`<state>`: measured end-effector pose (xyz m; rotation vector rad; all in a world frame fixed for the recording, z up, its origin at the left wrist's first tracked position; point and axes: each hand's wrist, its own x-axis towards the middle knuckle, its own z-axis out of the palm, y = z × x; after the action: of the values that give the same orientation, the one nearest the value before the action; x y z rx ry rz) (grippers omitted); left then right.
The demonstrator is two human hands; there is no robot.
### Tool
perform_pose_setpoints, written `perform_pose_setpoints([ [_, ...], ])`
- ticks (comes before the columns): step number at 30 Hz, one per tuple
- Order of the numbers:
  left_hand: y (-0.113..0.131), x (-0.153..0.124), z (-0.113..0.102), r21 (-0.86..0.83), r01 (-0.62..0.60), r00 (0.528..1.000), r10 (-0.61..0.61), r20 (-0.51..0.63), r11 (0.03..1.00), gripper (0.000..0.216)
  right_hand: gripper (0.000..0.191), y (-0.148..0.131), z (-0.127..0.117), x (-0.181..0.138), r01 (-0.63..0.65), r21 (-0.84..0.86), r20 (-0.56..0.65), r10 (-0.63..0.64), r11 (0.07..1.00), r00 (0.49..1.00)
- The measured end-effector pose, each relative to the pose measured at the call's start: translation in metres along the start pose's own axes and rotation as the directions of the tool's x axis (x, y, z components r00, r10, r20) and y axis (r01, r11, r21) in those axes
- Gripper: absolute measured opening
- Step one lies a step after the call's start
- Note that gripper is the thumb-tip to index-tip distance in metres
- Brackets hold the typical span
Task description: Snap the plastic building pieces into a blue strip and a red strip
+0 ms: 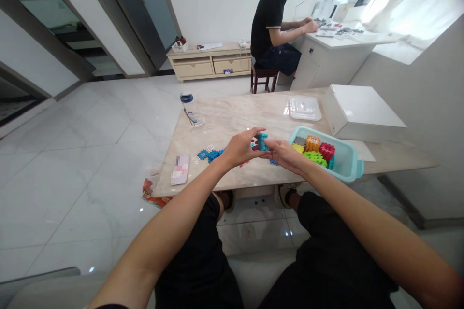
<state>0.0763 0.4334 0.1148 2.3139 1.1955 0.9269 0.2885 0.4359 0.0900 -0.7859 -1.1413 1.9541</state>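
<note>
On the counter [235,116], from the left, lie a pink packet [180,170] and blue pieces [214,154]; above its middle, the left hand [242,147], partly curled, and the right hand [286,155], pinching, both grip a teal block [263,141]; rightward, a pale-blue tub [348,166] holds colourful blocks [314,157].

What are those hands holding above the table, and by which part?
A small teal piece: the left hand holds its left side, the right hand its right. Exact finger contacts are unclear.
</note>
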Motion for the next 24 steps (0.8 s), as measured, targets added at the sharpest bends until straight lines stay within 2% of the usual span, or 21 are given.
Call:
perform_pose_setpoints([
  [3,-0.003,0.000,0.003,-0.032,-0.008,1.000,0.007,-0.007,0.999,0.078,0.045,0.001,0.000,0.001,-0.007,0.009,-0.024,0.008,1.000,1.000],
  [7,-0.007,0.001,0.005,-0.018,-0.060,0.997,0.059,-0.040,0.998,0.064,0.042,0.005,0.004,0.007,0.002,0.049,-0.052,0.000,0.999,0.999],
  [12,-0.005,-0.002,-0.003,0.027,-0.058,0.995,0.060,-0.077,0.998,0.059,0.037,0.004,0.011,0.008,-0.034,0.030,-0.074,0.036,0.999,0.997],
  [18,-0.004,-0.005,-0.007,0.033,-0.113,0.993,0.114,-0.035,0.993,0.062,0.043,-0.002,0.016,0.004,-0.072,-0.026,-0.043,0.071,0.997,0.997],
  [24,-0.006,-0.003,-0.013,0.018,-0.103,0.992,0.104,-0.068,0.994,0.058,0.043,-0.005,0.028,0.017,-0.031,-0.037,-0.104,0.027,0.999,0.994],
])
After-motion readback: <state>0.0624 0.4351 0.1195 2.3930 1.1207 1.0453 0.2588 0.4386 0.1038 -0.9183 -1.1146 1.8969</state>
